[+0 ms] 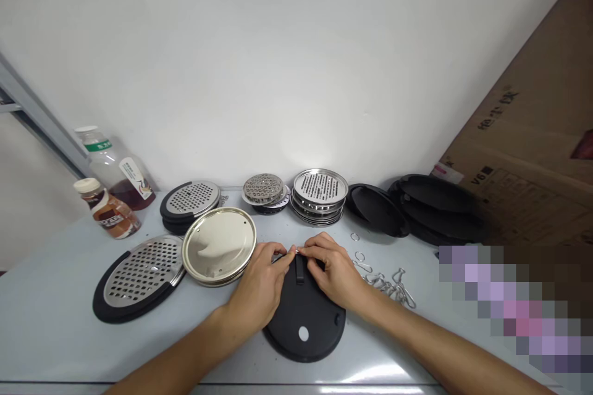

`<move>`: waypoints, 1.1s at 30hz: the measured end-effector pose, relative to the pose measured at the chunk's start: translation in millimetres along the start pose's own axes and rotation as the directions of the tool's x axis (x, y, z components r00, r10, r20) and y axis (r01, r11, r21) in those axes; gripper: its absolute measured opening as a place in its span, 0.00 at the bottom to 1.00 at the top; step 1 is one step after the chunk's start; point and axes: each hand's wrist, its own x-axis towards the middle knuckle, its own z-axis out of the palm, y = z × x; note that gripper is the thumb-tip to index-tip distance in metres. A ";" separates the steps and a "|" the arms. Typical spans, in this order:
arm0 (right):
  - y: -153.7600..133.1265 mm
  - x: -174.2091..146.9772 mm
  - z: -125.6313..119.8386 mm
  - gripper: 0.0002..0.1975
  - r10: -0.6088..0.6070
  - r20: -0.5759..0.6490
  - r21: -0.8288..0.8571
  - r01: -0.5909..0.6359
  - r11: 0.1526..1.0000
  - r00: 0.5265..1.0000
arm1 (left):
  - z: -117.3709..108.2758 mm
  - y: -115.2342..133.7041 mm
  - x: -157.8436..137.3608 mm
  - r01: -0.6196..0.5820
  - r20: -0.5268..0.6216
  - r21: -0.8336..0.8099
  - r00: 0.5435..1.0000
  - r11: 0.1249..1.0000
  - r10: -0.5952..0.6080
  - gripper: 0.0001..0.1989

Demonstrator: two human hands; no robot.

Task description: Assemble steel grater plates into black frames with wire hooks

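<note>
While the left hand point(260, 281) and right hand point(332, 268) meet fingertip to fingertip, their grip pinches a small shiny piece point(297, 252), too tiny to identify, at the far rim of the black round base point(306, 315). It lies flat on the worktop point(55, 345), probably for steadiness. Wire hooks point(386, 285) lie near the right hand, seemingly within reach; perforated grater discs point(320, 187) stand stacked behind, perhaps saving room.
</note>
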 end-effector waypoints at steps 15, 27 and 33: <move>-0.5 -0.9 -1.7 0.15 -0.006 0.001 -0.047 0.006 0.999 1.000 | -2.8 2.1 3.1 -0.011 0.036 -0.055 0.999 0.998 0.013 0.20; -4.1 -2.0 -2.0 0.15 0.047 -0.048 -0.057 -0.050 0.997 0.998 | -1.7 1.3 3.2 -0.017 0.037 -0.053 0.999 0.998 0.019 0.24; -3.3 -1.1 -2.0 0.14 0.068 -0.035 -0.084 -0.070 0.994 0.997 | 0.9 -1.0 2.3 -0.006 0.058 -0.063 0.998 0.998 0.009 0.24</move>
